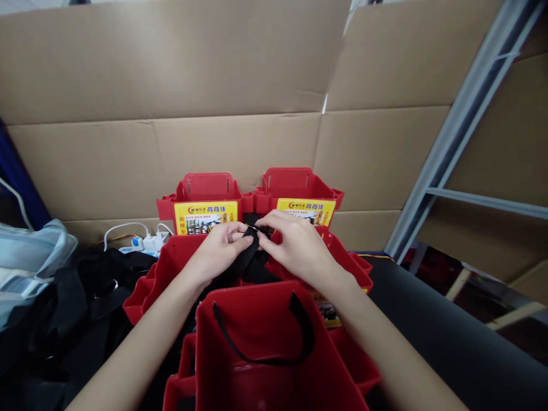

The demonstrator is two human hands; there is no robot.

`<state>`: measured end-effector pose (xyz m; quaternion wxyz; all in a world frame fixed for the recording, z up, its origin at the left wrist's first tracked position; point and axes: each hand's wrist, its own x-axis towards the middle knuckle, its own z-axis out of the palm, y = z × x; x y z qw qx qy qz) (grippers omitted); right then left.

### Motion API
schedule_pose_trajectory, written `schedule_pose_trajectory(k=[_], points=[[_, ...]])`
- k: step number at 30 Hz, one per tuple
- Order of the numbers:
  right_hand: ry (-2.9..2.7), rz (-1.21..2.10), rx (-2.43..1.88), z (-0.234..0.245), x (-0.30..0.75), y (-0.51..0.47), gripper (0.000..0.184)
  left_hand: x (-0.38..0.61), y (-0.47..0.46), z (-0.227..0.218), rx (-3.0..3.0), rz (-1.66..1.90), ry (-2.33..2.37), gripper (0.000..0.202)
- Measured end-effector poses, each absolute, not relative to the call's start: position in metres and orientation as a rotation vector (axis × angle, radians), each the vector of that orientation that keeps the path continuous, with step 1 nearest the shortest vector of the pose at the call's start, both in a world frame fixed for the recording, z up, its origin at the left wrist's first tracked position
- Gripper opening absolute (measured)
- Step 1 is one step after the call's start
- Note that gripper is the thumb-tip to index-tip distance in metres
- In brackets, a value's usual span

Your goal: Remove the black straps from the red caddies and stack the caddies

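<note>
Both hands meet above the red plastic boxes, working on one black webbing strap (247,249). My left hand (222,245) pinches the strap from the left, its fingers closed. From the right, my right hand (291,240) grips the strap's upper end, where a small metal piece glints between the fingertips; its exact shape is hard to make out. Just below the hands stands a red tool box (248,302) with a black strap looped through two slots in its wall. Part of the strap lies hidden behind the right fingers.
Two red boxes with yellow labels (205,217) stand at the back against a cardboard wall (235,142). More black straps (81,297) are heaped on the left, near a power strip with plugs (152,242). A black table surface (428,319) and a metal frame (445,142) are on the right.
</note>
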<state>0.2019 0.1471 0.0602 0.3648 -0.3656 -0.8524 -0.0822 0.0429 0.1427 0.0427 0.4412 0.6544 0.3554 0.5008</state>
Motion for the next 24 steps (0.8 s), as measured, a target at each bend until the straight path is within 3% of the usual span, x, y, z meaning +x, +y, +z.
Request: schedule_pose_trajectory(k=[9,18,24], points=[[-2.182,0.295,-0.881,0.064,0.206,0.151,0.022,0.044,0.138,0.047,1.395,1.195,0.789,0.006],[-2.334,0.046,-0.928,0.062,0.211,0.148,0.006,0.044,0.131,0.048,1.544,1.145,0.861,0.019],[-2.422,0.038,-0.872,0.056,0.2,0.149,0.02,0.037,0.138,0.049,1.635,1.248,0.92,0.021]])
